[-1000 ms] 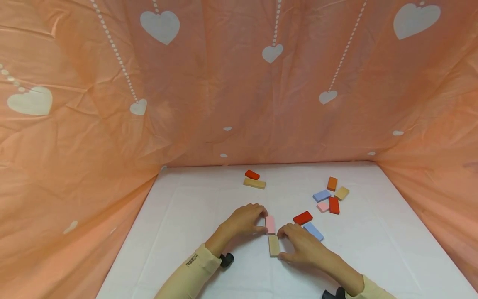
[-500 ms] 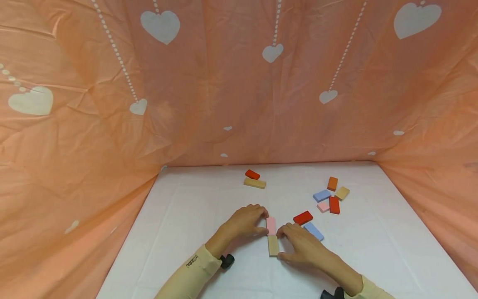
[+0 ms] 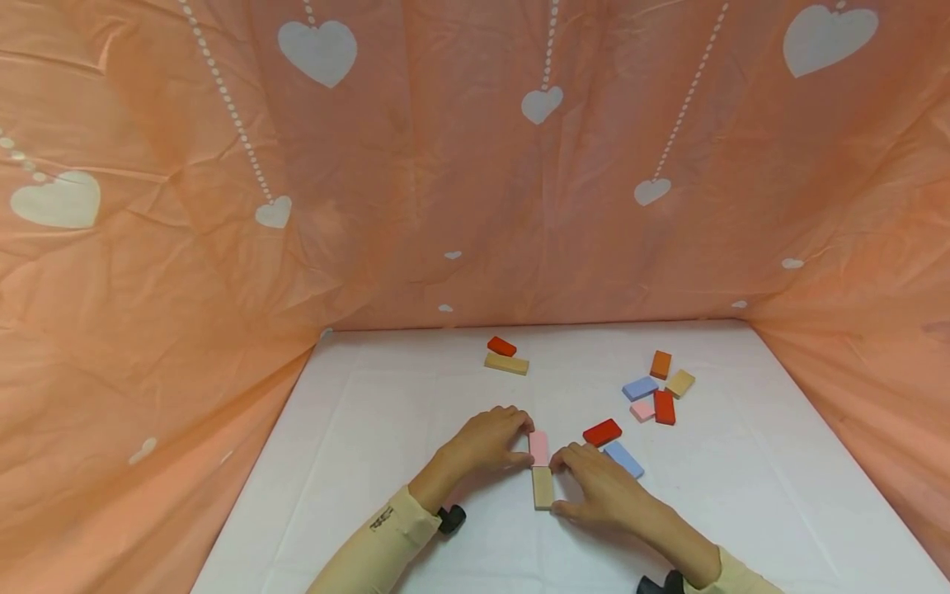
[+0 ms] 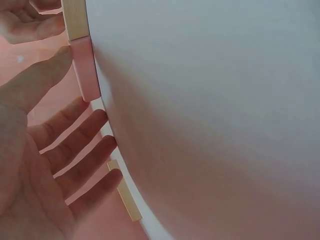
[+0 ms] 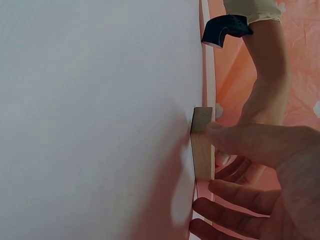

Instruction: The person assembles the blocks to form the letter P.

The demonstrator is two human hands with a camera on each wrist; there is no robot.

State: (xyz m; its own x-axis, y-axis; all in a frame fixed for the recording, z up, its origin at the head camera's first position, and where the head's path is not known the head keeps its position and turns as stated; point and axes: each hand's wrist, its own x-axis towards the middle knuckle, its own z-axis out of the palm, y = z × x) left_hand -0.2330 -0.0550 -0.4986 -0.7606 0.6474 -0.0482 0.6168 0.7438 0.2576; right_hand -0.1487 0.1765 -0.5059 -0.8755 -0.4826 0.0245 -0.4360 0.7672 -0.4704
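Two flat wooden blocks lie end to end on the white table in front of me, a pink block beyond and a natural-wood block nearer. My left hand holds the pink block from the left, thumb by the joint and index finger at the far end, the other fingers spread in the left wrist view. From the right, my right hand grips the natural-wood block between thumb and index finger. In the right wrist view, the thumb is on that block's near end. The facing ends meet.
Just beyond my right hand lie a red block and a blue block. Farther right is a loose cluster with an orange block and several others. A long natural-wood block and a red block lie at the back.
The small gap between the pink and natural-wood blocks has closed: the natural-wood one shifted slightly left and away from me, the pink one slightly nearer. Both hands keep their places otherwise.
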